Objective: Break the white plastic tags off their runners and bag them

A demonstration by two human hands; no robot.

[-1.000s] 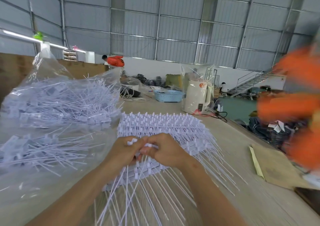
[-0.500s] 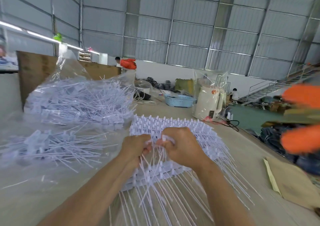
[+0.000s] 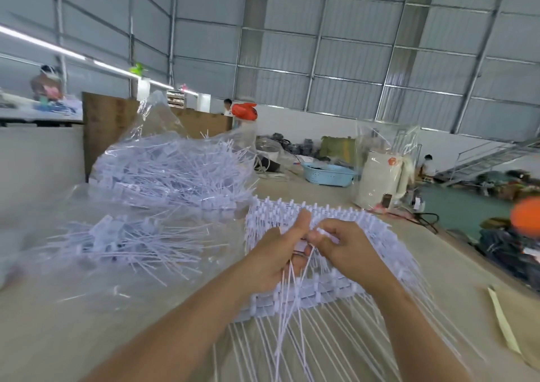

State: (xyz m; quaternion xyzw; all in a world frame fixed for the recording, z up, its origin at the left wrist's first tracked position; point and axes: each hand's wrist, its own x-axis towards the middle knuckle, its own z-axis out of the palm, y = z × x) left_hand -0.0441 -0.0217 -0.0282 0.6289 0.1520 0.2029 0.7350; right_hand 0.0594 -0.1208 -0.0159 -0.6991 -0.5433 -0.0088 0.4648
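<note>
A stack of white tags on their runners (image 3: 377,235) lies on the table in front of me, thin tails fanning toward me. My left hand (image 3: 274,259) grips a bunch of loose white tags (image 3: 287,317) whose tails hang down from the fist, thumb pointing up. My right hand (image 3: 347,250) pinches a tag head at its fingertips, right beside the left thumb. To the left a clear plastic bag (image 3: 163,159) bulges with loose tags, and a second clear bag (image 3: 117,241) lies flatter in front of it.
The light table (image 3: 87,323) runs to a right edge with a brown envelope (image 3: 523,320) near it. A blue basket (image 3: 327,174), a white appliance under plastic (image 3: 382,180) and cables sit farther back. People work in the distance.
The view has swung left and upward. My hands have lifted slightly off the stack; the right hand now pinches one tag beside the left thumb, which has straightened up.
</note>
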